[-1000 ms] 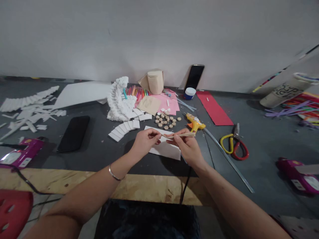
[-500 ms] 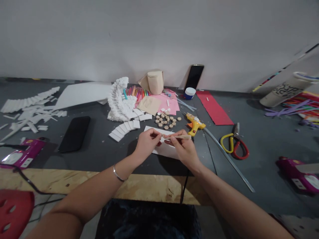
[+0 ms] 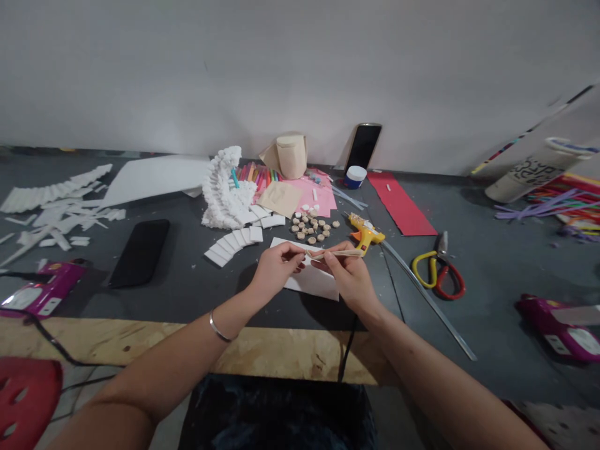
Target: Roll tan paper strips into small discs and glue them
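Your left hand pinches one end of a beige strip, and your right hand holds it farther along, so it spans the two above a white sheet on the counter. Just beyond are small round pieces; a yellow glue gun crowds the strip's right end. Cutters lie farther right, white cards to the left.

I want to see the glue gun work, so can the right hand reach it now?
Probably yes: the yellow glue gun lies just beyond the right hand, with no other tool seen between them. But that hand holds a tan strip, so it would likely need freeing first.
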The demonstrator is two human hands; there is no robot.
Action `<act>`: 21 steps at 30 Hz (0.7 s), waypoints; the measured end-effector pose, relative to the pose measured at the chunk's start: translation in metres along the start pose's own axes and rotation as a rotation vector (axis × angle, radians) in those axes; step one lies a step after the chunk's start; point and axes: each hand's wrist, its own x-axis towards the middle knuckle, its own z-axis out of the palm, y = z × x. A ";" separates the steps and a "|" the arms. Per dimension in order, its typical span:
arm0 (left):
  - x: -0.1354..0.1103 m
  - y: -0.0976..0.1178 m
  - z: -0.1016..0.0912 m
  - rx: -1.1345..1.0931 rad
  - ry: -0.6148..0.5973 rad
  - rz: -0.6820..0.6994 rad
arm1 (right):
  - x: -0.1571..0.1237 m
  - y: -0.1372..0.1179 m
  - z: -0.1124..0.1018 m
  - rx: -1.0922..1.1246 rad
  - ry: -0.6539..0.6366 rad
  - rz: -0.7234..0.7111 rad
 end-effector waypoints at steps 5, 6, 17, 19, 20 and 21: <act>0.003 -0.003 -0.003 0.020 -0.011 0.010 | 0.003 -0.003 -0.001 0.152 -0.004 0.086; 0.004 -0.003 -0.003 0.011 -0.011 0.008 | 0.003 -0.003 -0.001 0.177 -0.005 0.105; 0.000 -0.003 0.000 -0.095 -0.021 -0.015 | 0.009 -0.002 -0.004 0.325 0.022 0.182; 0.000 -0.003 0.000 -0.101 -0.030 -0.051 | 0.009 -0.003 -0.003 0.302 0.028 0.145; 0.000 -0.003 0.000 -0.111 -0.032 -0.068 | 0.009 -0.003 -0.003 0.284 0.028 0.128; 0.000 -0.002 0.001 -0.124 -0.028 -0.081 | 0.008 -0.004 -0.002 0.262 0.027 0.113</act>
